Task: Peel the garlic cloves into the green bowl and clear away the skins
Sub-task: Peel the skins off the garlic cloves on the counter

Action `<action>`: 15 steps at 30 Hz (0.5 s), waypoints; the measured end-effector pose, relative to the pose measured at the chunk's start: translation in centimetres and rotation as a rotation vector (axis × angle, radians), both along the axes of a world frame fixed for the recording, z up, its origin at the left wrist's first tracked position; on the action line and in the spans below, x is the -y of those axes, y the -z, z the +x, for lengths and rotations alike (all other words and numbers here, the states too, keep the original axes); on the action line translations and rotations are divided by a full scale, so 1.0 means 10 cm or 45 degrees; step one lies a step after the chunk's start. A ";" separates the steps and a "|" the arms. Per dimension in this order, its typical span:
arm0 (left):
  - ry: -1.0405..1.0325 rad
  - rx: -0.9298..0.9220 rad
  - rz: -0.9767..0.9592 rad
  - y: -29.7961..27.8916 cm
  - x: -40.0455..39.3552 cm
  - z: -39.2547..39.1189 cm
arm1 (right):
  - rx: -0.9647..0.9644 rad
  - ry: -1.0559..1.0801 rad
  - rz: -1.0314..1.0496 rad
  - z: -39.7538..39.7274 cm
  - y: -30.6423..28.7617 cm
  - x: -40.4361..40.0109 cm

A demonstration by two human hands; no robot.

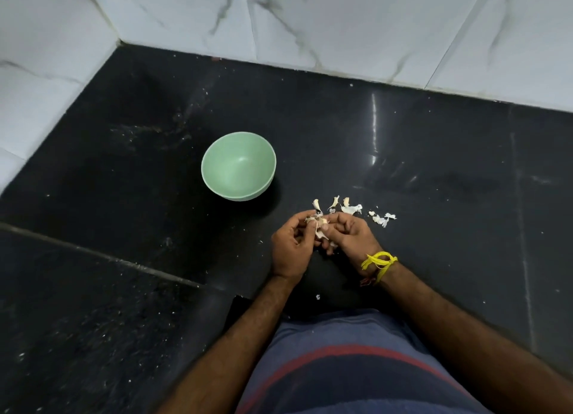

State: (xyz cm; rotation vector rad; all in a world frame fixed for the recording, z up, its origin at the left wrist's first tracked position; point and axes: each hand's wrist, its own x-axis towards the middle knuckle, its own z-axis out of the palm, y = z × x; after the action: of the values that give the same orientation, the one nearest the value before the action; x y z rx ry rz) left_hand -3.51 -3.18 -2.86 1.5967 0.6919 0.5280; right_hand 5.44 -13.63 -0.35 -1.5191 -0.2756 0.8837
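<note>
**Both hands on one clove, bowl bare**

I see my left hand (291, 246) and right hand (350, 235) curled together, fingertips pinching a papery-skinned garlic clove (319, 226) above the glossy black stone counter (124, 181). The smooth, round green bowl (238, 165) sits up-left, apart from them. Loose cloves (333, 203) and flaky white skins (383, 218) lie just beyond my knuckles.

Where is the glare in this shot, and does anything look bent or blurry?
Head view: a bright streak of glare lies on the black counter, right of the green bowl; the bowl casts a soft shadow to its right; the wide lens bows the wall tile lines; the garlic between the fingers is too small to resolve.
</note>
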 end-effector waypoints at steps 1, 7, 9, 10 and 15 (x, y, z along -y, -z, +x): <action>-0.010 -0.002 0.033 0.01 -0.01 0.00 | -0.010 0.020 0.006 -0.01 0.01 -0.01; 0.031 -0.015 0.039 0.02 -0.03 -0.01 | -0.027 0.079 0.032 -0.03 -0.03 0.02; 0.086 -0.012 0.036 -0.02 -0.01 -0.01 | 0.052 0.053 -0.011 -0.04 -0.04 0.02; 0.112 -0.011 0.016 -0.02 -0.01 -0.01 | 0.094 0.042 -0.038 -0.04 -0.04 0.02; 0.149 -0.042 -0.045 -0.04 -0.02 0.00 | 0.314 0.042 -0.136 -0.06 -0.05 0.04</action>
State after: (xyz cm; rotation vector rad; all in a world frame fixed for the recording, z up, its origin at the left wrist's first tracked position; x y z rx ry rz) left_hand -3.52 -2.98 -2.48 1.6050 0.6246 0.4027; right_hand 4.87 -13.99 0.12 -1.7302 -0.3864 0.6937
